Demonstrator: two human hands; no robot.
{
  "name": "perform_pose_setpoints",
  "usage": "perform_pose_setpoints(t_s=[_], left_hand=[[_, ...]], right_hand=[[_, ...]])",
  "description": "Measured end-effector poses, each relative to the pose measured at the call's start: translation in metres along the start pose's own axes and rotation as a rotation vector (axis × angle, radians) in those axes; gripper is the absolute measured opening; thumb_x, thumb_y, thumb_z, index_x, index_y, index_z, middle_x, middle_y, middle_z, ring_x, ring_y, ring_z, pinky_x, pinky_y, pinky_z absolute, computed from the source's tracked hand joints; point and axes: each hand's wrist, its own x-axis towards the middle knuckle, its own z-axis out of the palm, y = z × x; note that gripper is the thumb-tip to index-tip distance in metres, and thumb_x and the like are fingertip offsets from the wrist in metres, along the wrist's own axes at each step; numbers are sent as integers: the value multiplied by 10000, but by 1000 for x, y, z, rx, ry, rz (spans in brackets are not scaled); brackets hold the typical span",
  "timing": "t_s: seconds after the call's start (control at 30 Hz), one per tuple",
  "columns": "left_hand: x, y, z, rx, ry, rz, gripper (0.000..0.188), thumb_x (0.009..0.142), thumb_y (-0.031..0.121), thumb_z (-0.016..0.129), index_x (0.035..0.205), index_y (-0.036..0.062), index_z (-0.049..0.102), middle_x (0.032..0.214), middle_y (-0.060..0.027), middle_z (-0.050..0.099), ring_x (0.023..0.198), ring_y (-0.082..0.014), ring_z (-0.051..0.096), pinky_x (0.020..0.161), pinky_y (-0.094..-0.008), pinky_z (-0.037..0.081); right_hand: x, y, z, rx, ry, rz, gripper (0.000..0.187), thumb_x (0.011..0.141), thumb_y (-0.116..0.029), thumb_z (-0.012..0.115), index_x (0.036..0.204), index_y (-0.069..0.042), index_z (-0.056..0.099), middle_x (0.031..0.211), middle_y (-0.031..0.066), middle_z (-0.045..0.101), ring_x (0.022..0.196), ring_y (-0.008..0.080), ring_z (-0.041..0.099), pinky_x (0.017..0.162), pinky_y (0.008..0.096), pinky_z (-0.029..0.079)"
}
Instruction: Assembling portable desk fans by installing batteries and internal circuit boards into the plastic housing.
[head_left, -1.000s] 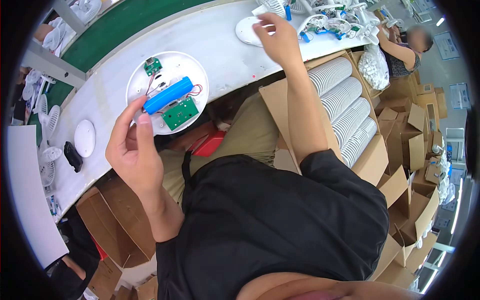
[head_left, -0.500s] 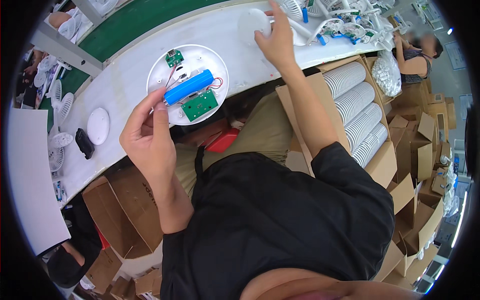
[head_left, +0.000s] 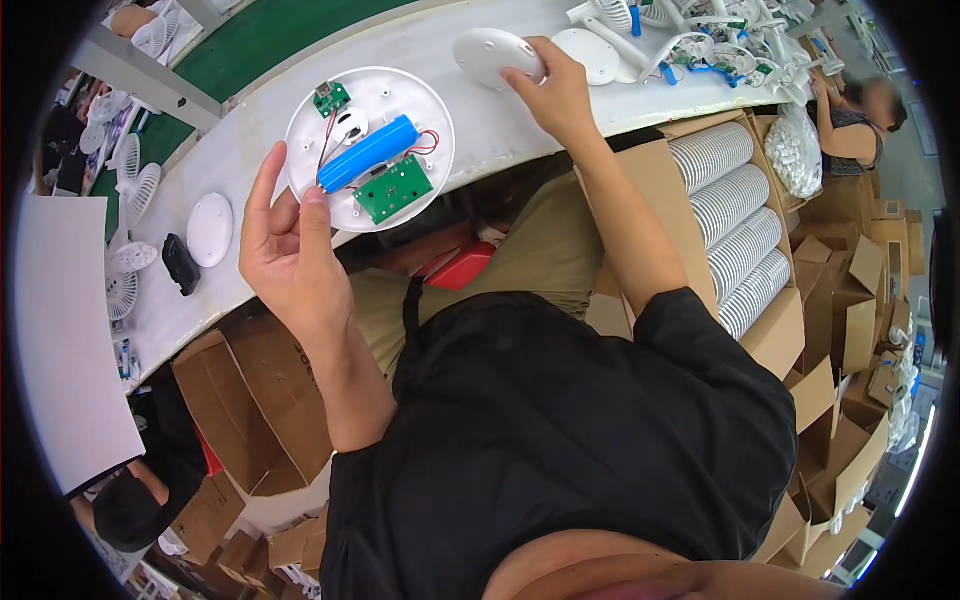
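- White worktop (head_left: 490,128), cartons (head_left: 660,185) along the right!
- Right grip (head_left: 562,98) pinching a white disc (head_left: 487,58) by its edge!
- Left grip (head_left: 297,255) at the round base (head_left: 372,92): holding? Can't tell.

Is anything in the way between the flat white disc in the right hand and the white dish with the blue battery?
Nothing visible: between the flat, round white disc and the round white plastic dish, I see white tabletop.

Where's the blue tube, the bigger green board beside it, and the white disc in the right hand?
Blue tube (head_left: 369,154), head view: middle of its side.
Bigger green board (head_left: 393,189), head view: middle of its face.
White disc (head_left: 491,59) in the right hand (head_left: 553,94), head view: middle of its face.
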Motion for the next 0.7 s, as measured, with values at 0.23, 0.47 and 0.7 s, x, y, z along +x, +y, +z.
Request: perform_pose_setpoints(t_s=[0.23,0.47,0.7], left_hand=[[-7,2,10,-55,43,-10,465,879,-92,584,1338,-47,533,1002,-223,702,812,-142,651,707,-184,510],[-16,2,16,58,-7,4,438,873,-100,580,1308,-43,565,1002,-216,705,791,-133,656,671,-178,508],[-24,2,24,92,-25,74,427,860,-106,580,1281,-42,590,1032,-208,708,796,-144,671,659,-182,515]], right_hand=[[-8,-6,-6,30,102,-85,508,859,-29,621,1332,-95,449,1182,218,616,965,332,650,829,362,538],[-53,-101,-71,926,70,14,543,850,35,597,1349,-60,404,1196,245,601,971,278,653,799,301,561],[-54,-142,-8,757,-28,-144,463,867,0,602,1306,-31,458,1171,195,577,985,251,610,826,309,544]])
